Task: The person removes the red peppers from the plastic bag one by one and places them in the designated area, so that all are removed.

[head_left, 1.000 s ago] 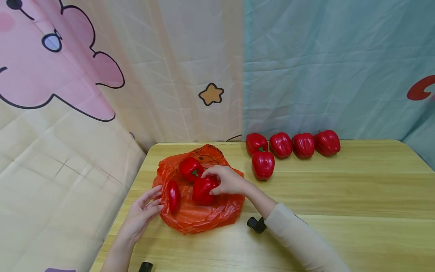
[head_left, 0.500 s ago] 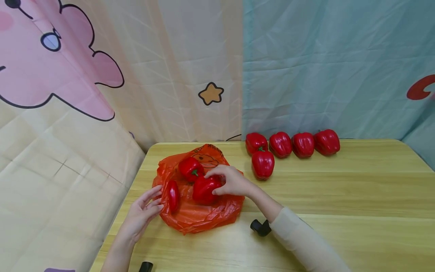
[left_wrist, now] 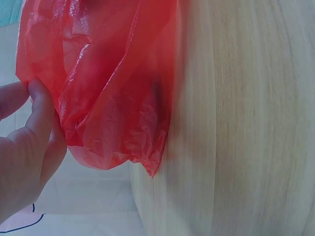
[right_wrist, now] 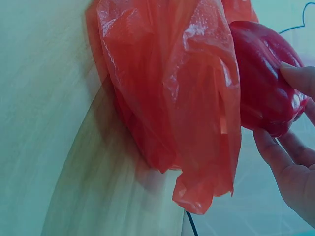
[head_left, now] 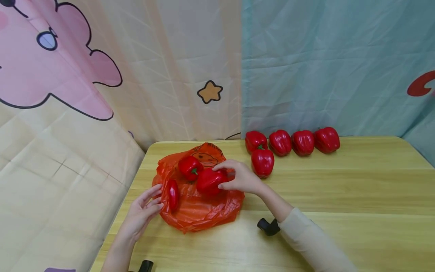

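An orange-red plastic bag [head_left: 190, 221] lies spread and crumpled on the left part of the table, its mouth facing up. Inside show a red bell pepper [head_left: 188, 167] with a green stem and another red pepper [head_left: 173, 194] at the left wall, partly covered by the bag. My right hand [head_left: 242, 177] grips a glossy red bell pepper [head_left: 209, 181] over the bag's right side. In the right wrist view that pepper [right_wrist: 266, 73] shows above the bag's rim, fingers around its end. My left hand [head_left: 142, 211] holds the bag's left edge, fingertips at the plastic [left_wrist: 108, 98].
Several more red bell peppers [head_left: 280, 143] stand in a row along the table's back edge, with one pepper [head_left: 263, 163] in front of the leftmost. A black object [head_left: 268, 226] shows beneath my right forearm. A printed curtain [head_left: 204, 56] hangs behind the wooden table [head_left: 340, 196].
My right hand has moved slightly right and away from me with its pepper, which has tilted. The left hand has stayed at the bag's edge. The view has shifted a little.
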The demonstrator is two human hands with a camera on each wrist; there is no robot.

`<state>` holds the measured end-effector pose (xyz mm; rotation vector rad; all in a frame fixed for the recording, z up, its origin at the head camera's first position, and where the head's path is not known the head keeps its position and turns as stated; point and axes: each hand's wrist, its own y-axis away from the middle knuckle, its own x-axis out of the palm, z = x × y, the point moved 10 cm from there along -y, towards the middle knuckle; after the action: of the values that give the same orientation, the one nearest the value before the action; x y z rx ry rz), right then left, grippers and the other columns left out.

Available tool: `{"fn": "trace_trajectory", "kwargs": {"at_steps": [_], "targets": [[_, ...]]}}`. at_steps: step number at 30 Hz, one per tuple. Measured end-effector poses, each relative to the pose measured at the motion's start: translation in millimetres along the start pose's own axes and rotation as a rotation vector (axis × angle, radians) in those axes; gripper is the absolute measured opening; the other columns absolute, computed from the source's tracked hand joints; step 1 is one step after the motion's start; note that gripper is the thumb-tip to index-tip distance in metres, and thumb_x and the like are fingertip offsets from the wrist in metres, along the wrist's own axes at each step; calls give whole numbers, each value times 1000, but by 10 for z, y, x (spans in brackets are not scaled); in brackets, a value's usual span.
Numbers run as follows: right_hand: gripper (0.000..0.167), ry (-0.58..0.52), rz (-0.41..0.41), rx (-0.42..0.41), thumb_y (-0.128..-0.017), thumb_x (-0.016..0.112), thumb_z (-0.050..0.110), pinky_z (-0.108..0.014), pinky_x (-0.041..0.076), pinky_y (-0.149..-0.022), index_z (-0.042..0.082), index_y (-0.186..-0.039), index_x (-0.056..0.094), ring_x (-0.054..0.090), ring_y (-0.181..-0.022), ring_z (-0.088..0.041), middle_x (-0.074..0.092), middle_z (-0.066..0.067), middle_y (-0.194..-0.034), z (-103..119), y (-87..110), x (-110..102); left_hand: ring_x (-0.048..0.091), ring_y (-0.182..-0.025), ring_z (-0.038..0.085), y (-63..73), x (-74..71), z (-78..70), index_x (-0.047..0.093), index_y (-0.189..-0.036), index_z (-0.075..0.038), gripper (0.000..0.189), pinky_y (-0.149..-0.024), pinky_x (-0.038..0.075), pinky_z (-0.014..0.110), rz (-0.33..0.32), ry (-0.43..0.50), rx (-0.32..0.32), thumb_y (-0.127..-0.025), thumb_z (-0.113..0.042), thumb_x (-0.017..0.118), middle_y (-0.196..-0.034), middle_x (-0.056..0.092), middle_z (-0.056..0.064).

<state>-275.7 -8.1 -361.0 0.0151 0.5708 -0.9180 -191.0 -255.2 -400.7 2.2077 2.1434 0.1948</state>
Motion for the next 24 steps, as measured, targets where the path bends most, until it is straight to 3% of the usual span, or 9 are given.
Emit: {"fn": "trace_trajectory", "kwargs": {"at_steps": [13,20,24], "targets": [[46,-103,-96,43,-74,77,6,-36,52,-85,8,-117,62,52,-109,-24,59,-6,-119,2,184,-297,60,-97,8,1,-15,19,39,-137,-2,52,-81,51,23,2,-1,-5,-88,8,54,-116,51,-2],[44,-97,-169,16,-74,73,-5,-38,53,-83,-4,-116,60,52,-104,-30,57,-17,-116,242,344,-522,60,-96,8,11,-18,12,47,-133,-8,49,-80,52,22,2,25,20,-87,9,53,-114,52,-2],[45,-73,-205,3,-74,75,-2,-40,53,-83,-1,-116,61,54,-104,-28,58,-14,-116,102,418,-653,60,-96,8,14,-18,7,50,-131,-11,48,-80,52,22,13,35,36,-87,10,52,-114,53,-2]]}}
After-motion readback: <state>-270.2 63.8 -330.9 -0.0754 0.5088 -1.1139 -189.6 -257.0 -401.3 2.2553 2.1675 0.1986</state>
